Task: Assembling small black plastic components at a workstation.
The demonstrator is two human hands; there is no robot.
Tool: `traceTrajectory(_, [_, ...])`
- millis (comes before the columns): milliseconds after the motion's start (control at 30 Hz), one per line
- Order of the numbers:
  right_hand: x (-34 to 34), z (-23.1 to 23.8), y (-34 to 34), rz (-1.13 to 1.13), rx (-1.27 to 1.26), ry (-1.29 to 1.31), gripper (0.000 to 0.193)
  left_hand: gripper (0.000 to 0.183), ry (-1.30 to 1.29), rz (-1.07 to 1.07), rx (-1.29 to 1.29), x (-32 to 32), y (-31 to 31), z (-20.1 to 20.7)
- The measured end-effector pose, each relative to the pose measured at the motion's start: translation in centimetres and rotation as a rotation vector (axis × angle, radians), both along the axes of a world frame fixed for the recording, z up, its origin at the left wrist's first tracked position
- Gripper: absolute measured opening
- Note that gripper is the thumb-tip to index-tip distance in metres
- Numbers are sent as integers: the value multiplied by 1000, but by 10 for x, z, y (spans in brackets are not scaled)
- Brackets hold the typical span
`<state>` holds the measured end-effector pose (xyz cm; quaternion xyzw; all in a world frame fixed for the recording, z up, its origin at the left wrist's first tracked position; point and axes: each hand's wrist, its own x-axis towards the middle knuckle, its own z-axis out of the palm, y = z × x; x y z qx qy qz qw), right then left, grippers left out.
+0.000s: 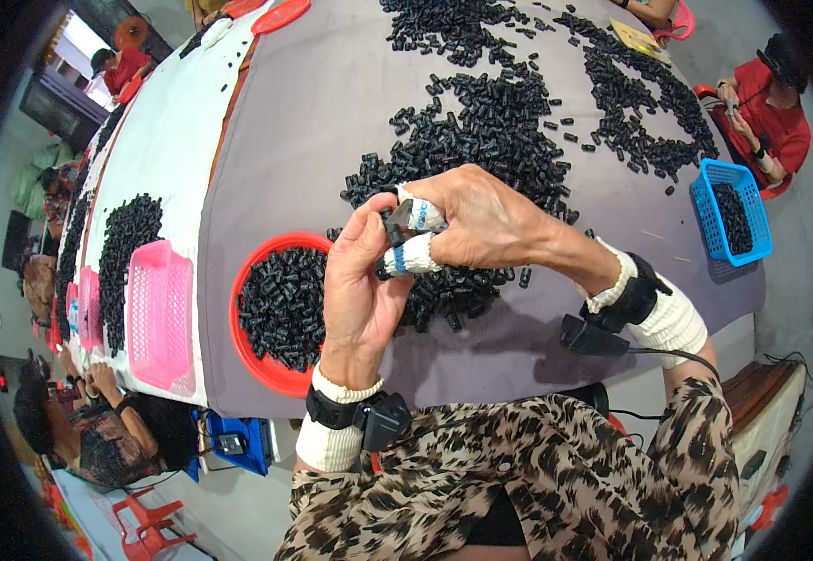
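My two hands meet above the near part of the table. My left hand (360,294) is closed, its fingers pinching a small black plastic part (397,225). My right hand (491,220) reaches in from the right, with white tape wrapped round two fingers. Those taped fingers press against the same black part, closed on it. A dark bit also shows at the lower taped finger; I cannot make out whether it is a second part. Below and beyond my hands lies a large heap of short black cylindrical parts (481,140). Left of my left hand, a red basin (241,323) holds many more.
A blue basket (759,210) with black parts stands at the table's right edge. Further left are a pink basket (160,365) and another black heap (130,229) on a white table section (159,140). Co-workers sit around the table, one in red (790,131) at right.
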<state>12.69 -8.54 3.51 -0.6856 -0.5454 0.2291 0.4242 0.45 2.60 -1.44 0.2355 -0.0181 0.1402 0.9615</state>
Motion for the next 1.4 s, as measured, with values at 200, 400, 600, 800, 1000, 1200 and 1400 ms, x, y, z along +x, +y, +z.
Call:
traceTrajectory(200, [-1,-3,1,-42,104,9,27,24,90,102,-19,-1,-6,6])
traceTrajectory(400, [-2,0,1,-51,93,-18,26,22,282,202,271,2,-13,27])
traceTrajectory(600, [-4,5,-1,-124,14,23,25,21,223,179,184,2,-7,19])
traceTrajectory(800, [0,0,2,-52,4,61,32,26,202,147,102,-2,-6,15])
traceTrajectory(1000, [-1,8,2,3,-36,-5,32,25,176,122,139,-4,-4,12])
traceTrajectory(1200, [1,7,3,39,-64,-21,31,24,153,116,185,-4,-3,14])
traceTrajectory(1400, [1,7,5,91,-53,-3,31,24,191,161,239,-3,-2,13])
